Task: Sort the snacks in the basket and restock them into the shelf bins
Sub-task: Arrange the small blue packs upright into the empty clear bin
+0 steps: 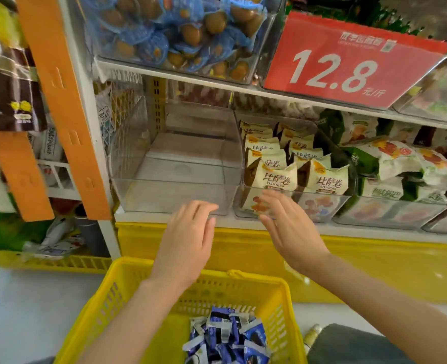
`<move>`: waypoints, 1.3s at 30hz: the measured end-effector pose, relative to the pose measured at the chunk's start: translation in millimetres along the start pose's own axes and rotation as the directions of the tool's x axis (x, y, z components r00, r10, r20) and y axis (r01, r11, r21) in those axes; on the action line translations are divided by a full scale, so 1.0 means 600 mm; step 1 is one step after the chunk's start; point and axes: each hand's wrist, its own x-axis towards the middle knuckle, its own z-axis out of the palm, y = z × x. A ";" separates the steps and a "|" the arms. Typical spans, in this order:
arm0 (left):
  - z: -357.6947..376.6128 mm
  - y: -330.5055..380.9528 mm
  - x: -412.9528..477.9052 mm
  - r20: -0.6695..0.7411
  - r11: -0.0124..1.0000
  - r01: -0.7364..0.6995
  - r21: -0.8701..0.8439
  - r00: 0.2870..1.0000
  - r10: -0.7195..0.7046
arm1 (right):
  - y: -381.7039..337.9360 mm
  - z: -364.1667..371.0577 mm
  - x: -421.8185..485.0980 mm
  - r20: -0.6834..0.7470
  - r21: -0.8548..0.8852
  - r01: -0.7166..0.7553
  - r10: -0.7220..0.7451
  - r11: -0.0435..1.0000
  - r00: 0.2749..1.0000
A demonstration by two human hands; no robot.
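Now, fill the clear bin

Both hands hover at the shelf edge: left hand (188, 240) before the clear bin (169, 197), right hand (290, 232) before the roll packs (277, 177), each grip released, holding nothing. Blue packs (227, 337) lie in the near basket (127, 285). Best scoop a modest handful and lay it far-back first, clear of the right-hand bin.
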 end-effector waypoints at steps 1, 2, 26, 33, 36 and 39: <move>0.001 -0.004 -0.026 -0.024 1.000 0.004 -0.003 1.000 -0.004 | -0.008 0.014 -0.020 0.021 0.018 0.013 -0.013 1.000 1.000; 0.004 -0.014 -0.051 -0.050 1.000 0.014 0.006 0.999 -0.013 | -0.016 0.032 -0.039 0.048 0.043 0.021 -0.023 0.999 0.999; 0.039 -0.314 -0.304 0.058 0.592 0.777 0.214 0.595 -0.801 | 0.001 0.462 -0.167 0.728 -0.223 -0.168 0.279 0.960 0.627; 0.034 -0.317 -0.307 0.080 0.595 0.788 0.158 0.590 -0.803 | 0.008 0.442 -0.158 0.729 -0.154 -0.108 0.187 0.982 0.659; 0.027 -0.302 -0.302 0.114 0.600 0.791 0.121 0.589 -0.800 | -0.002 0.426 -0.161 0.725 -0.143 -0.043 0.134 0.989 0.676; 0.024 -0.272 -0.291 0.059 0.710 0.677 0.195 0.714 -0.697 | -0.031 0.389 -0.150 0.641 -0.036 -0.117 0.113 0.992 0.759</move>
